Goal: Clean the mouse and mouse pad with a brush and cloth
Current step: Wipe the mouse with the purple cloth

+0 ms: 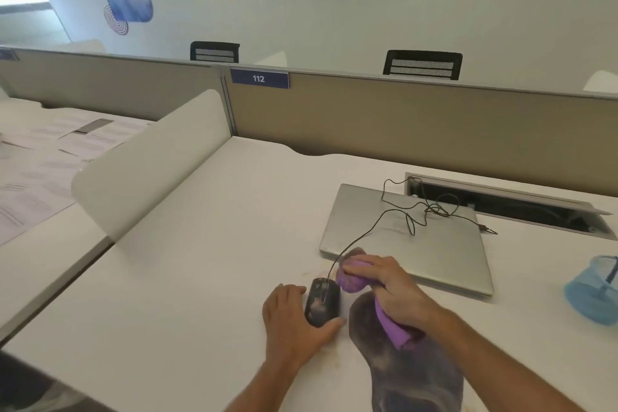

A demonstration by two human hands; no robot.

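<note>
A black wired mouse [321, 302] lies on the white desk [187, 294], just left of a dark patterned mouse pad [414, 375]. My left hand [294, 321] grips the mouse from its left side, thumb at the near end. My right hand [398, 291] holds a bunched purple cloth [351, 281] beside the mouse's front right; the cloth's tail [391, 328] trails under my palm over the pad. The mouse cable [371, 231] runs back over the laptop. No brush is clearly visible.
A shut silver laptop [444, 244] lies behind my hands. A blue translucent cup [595, 291] stands at the right edge. An open cable tray [521, 207] sits at the back. A white divider [150, 164] bounds the left; papers [50, 157] cover the neighbouring desk.
</note>
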